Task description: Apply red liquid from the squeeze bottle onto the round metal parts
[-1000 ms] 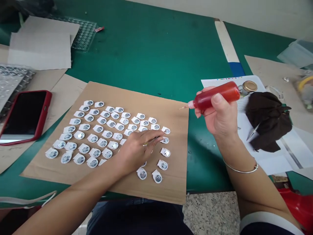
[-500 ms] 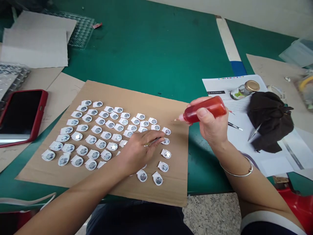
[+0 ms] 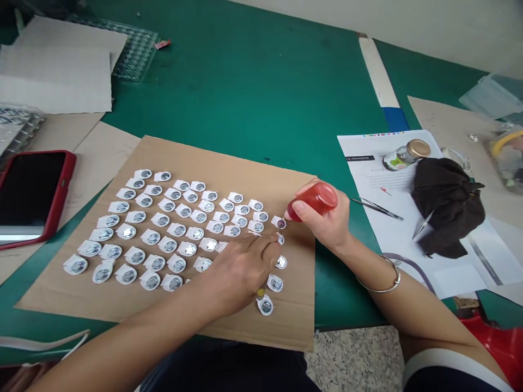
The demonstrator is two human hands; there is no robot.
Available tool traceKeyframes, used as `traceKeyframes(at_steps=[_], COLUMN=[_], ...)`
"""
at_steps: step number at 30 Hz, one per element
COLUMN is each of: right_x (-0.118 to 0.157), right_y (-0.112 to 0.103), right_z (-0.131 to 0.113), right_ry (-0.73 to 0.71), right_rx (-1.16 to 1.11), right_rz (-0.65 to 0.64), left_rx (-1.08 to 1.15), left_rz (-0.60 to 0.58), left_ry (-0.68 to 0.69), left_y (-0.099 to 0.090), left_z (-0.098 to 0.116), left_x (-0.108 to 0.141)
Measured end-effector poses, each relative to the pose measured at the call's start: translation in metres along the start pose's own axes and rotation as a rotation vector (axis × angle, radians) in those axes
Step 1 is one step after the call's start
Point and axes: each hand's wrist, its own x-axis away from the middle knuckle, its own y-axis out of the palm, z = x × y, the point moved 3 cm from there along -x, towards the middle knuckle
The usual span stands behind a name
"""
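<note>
My right hand [image 3: 329,226] grips a squeeze bottle [image 3: 316,200] filled with red liquid. Its nozzle end points down-left at a small round silver piece on a white tab [image 3: 279,222], whose centre looks dark red. Just below, my left hand [image 3: 247,267] is closed with its fingertips by the neighbouring piece [image 3: 280,239]. A thin tool with a yellow end [image 3: 260,293] sticks out under that hand; its tip is hidden. Several rows of the same silver pieces [image 3: 167,244] lie on a brown cardboard sheet [image 3: 286,337], some covered by my left hand and forearm.
Tweezers [image 3: 378,208], a glass jar with a gold lid [image 3: 408,154] and a dark cloth [image 3: 449,207] lie on printed paper [image 3: 363,163] at the right. On the left are a phone in a red case [image 3: 35,196], a cable [image 3: 44,342] and grey card sheets [image 3: 57,76].
My right hand has brought the bottle left and down, tilting its nozzle onto a piece at the right edge. My left hand has turned and shifted slightly down; the tool's yellow end now shows.
</note>
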Motion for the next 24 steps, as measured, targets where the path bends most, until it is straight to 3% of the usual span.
traceKeyframes(at_steps=[16, 24], right_x=[-0.0001, -0.0012], right_y=[0.0035, 0.0026], right_z=[-0.0004, -0.0027], right_ry=[-0.035, -0.086], right_rx=[0.045, 0.099], right_rz=[-0.039, -0.032], left_rx=[0.021, 0.044], left_rz=[-0.116, -0.086], left_ry=[-0.1, -0.117], left_y=[0.0044, 0.0038], left_z=[-0.0022, -0.0033], left_x=[0.0034, 0.0029])
